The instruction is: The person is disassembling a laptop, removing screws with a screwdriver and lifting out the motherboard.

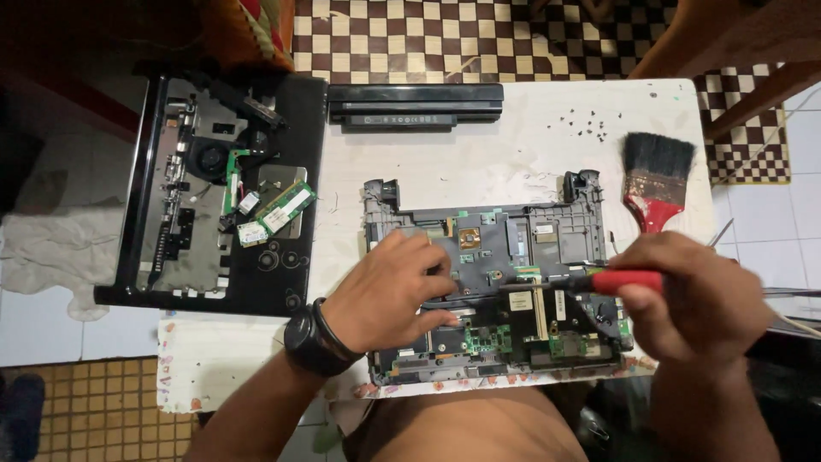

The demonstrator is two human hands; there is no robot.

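1. Nearest us, at six o'clock, the opened laptop base [513, 257] lies on the white table [513, 154]; our left hand [389, 291], fingers spread flat, presses its left half so that it cannot slide
2. Our right hand [697, 299] is clamped round the red-handled screwdriver [620, 281], whose tip meets the board near the middle; we judge that the shaft should stand square to the screw, with firm downward pressure
3. At two o'clock lies one paintbrush [654, 175] with a red handle; beyond it some loose screws [586, 124], too small to count
4. At twelve o'clock, one black battery [415, 105]
5. At ten o'clock, one black cover [222, 188] carrying two green memory modules [278, 214] and one fan [208, 158]
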